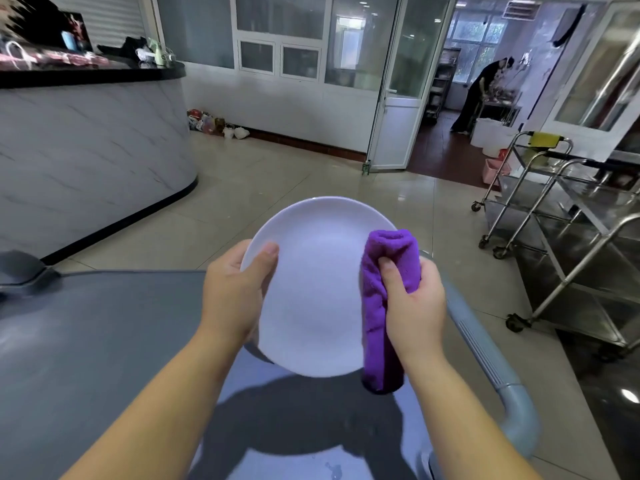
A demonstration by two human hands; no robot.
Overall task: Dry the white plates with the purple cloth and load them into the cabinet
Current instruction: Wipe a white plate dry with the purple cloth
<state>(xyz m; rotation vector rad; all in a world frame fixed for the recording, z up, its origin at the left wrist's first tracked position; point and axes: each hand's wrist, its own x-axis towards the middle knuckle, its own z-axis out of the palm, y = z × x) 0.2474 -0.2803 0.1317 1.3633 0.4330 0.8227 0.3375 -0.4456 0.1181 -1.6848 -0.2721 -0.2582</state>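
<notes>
Left hand (235, 289): its fingers (265, 261) pinch the white plate (311, 289) at the left rim, with the thumb flat on the upper face and the rest hidden behind the plate.
Right hand (412, 303): its fingers (391, 275) are curled tight round the purple cloth (375, 327), the thumb pressed into the pile.
White plate: held up between the two sets of fingers, tilted so its face is towards the camera and clear of the surface below.
Purple cloth: bunched into a long roll against the plate's right rim. Its top folds over the rim above the right fingers and its tail hangs below them, past the plate's lower edge.
Below the fingers: a pale surface carries the shadow of plate and arms, with a few wet spots (332, 471) nearest the camera. What that surface is cannot be told.
Left of the left fingers: a grey tabletop (86, 341).
Right of the right fingers: a ribbed grey handle bar (485, 358) curves down along the edge.
Far right of the fingers: steel trolleys (571, 237) on castors stand on the tiled floor (277, 174).
Far left, beyond the fingers: a curved marble-faced counter (86, 150).
Far beyond the right fingers: an open door (394, 98), and a person (481, 95) bent over in the back room.
</notes>
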